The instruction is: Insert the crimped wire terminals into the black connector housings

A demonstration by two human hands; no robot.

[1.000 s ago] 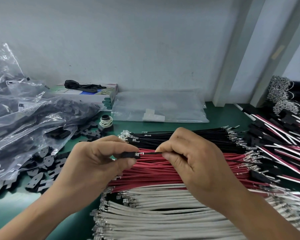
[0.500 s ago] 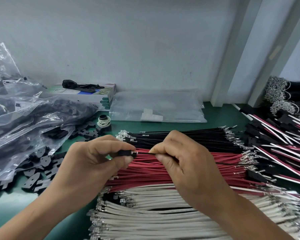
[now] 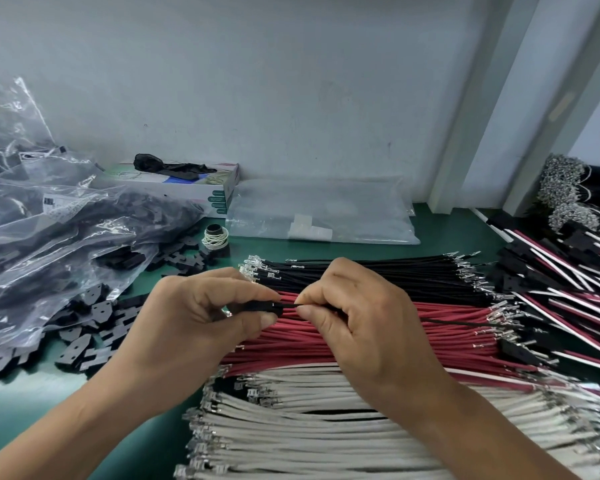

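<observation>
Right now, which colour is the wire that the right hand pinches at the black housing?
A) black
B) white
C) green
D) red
A: the right hand pinches a thin black wire that runs into the black housing, which the left hand holds above the red wires.

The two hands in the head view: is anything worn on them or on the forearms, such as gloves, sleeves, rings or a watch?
Nothing is worn. The left hand and the right hand are bare, without gloves or rings on the visible fingers. Both forearms are bare down to the picture's edge: no sleeve, watch or wristband shows. The nails are short and unpainted.
</observation>
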